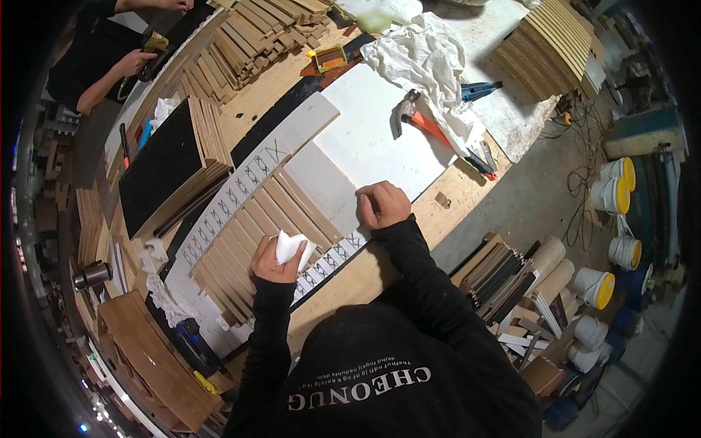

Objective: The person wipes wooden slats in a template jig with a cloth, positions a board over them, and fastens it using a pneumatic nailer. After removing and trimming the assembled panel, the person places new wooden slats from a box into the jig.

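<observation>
My left hand [274, 261] grips a folded white cloth [292, 246], held over a row of light-brown wooden strips [266, 223]. The strips lie side by side on a white board [219, 212] whose two borders carry black hand-drawn X marks. On the board's right side, near the table edge, my right hand [382, 204] is closed with its fingers curled; whatever it may hold is hidden. Beyond it, a claw hammer [427, 128] with an orange and black handle lies on a white sheet [380, 131].
Crumpled white cloth [423, 51] and a blue cutter [478, 90] lie past the hammer. Black-faced panels [164, 164] stand stacked at left, with loose wooden strips [248, 36] behind. Another person's hand [136, 63] holds a tool at upper left. Buckets [593, 287] line the floor at right.
</observation>
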The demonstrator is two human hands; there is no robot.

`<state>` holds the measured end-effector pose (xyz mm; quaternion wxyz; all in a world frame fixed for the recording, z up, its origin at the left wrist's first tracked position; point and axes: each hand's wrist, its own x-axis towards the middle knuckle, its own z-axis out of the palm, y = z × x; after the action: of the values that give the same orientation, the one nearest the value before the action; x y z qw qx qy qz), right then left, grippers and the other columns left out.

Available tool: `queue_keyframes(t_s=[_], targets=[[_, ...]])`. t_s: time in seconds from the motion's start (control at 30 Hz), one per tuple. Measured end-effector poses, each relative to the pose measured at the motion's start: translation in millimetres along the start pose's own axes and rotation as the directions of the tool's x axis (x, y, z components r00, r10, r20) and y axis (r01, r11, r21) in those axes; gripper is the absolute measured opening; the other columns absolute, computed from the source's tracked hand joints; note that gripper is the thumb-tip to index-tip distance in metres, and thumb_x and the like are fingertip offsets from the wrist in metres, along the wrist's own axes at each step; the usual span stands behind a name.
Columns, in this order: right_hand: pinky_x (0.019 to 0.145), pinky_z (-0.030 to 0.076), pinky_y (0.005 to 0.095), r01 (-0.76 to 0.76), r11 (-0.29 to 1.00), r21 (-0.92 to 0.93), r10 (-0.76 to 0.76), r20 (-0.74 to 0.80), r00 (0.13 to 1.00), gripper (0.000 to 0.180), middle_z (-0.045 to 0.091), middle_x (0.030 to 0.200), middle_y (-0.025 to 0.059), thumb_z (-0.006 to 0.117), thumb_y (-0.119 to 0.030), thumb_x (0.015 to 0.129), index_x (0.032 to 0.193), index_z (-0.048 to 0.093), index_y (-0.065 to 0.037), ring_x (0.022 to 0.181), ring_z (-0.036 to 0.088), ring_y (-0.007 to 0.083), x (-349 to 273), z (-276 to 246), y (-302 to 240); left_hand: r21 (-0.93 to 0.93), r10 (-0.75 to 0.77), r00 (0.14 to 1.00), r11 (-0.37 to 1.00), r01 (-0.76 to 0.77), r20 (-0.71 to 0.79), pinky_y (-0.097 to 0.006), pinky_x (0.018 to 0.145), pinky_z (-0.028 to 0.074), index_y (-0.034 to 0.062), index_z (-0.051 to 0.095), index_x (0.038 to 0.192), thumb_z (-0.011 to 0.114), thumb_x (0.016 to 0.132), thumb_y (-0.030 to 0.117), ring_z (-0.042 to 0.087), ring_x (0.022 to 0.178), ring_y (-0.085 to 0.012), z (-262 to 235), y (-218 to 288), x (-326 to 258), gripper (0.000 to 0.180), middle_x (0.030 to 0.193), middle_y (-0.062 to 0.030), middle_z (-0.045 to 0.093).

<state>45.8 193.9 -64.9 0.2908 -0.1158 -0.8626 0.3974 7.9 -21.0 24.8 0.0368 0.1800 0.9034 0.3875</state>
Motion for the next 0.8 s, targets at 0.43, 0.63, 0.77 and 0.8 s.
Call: queue_keyframes(t_s=[0.43,0.63,0.77,0.8], targets=[[0.054,0.042,0.0330,-0.006,1.000,-0.008,0.006,0.003,1.000,0.004,0.054,0.066,0.0072,0.059,-0.008,0.069,0.072,0.060,-0.009,0.059,0.053,0.0247,1.7,-1.3,-1.6,0.041,0.022,0.999,0.999,-0.021,-0.027,-0.029,0.059,0.043,0.0001,0.061,0.081,0.067,0.072,0.012,0.056,0.064,-0.0204,-7.8,5.0,14.4,0.017,0.072,-0.0099,0.055],[0.053,0.041,0.0329,0.011,1.000,-0.024,-0.011,-0.016,1.000,0.004,0.054,0.065,0.0059,0.058,-0.008,0.068,0.072,0.060,-0.010,0.058,0.053,0.0238,1.8,-0.6,-1.5,0.055,0.032,0.998,0.998,-0.029,-0.048,-0.029,0.060,0.043,-0.0007,0.060,0.082,0.067,0.073,0.012,0.056,0.065,-0.0208,-10.9,0.0,25.4,0.017,0.074,-0.0104,0.056],[0.052,0.041,0.0304,0.042,0.999,-0.024,-0.042,-0.033,0.999,0.006,0.054,0.064,0.0050,0.058,-0.006,0.067,0.071,0.060,-0.010,0.056,0.053,0.0223,3.2,-0.5,-2.0,0.037,0.062,0.992,0.998,-0.058,-0.110,-0.032,0.054,0.042,0.0003,0.060,0.081,0.067,0.073,0.014,0.054,0.060,-0.0246,-12.9,-6.8,35.7,0.018,0.069,-0.0110,0.051],[0.052,0.041,0.0304,0.037,0.999,-0.028,-0.038,-0.031,0.999,0.006,0.054,0.064,0.0050,0.058,-0.006,0.067,0.071,0.060,-0.010,0.056,0.053,0.0224,3.2,-0.5,-2.3,0.034,0.032,0.994,0.999,-0.029,-0.102,-0.032,0.054,0.042,0.0000,0.059,0.081,0.067,0.073,0.015,0.054,0.060,-0.0244,-13.8,-8.5,38.4,0.018,0.069,-0.0109,0.051]])
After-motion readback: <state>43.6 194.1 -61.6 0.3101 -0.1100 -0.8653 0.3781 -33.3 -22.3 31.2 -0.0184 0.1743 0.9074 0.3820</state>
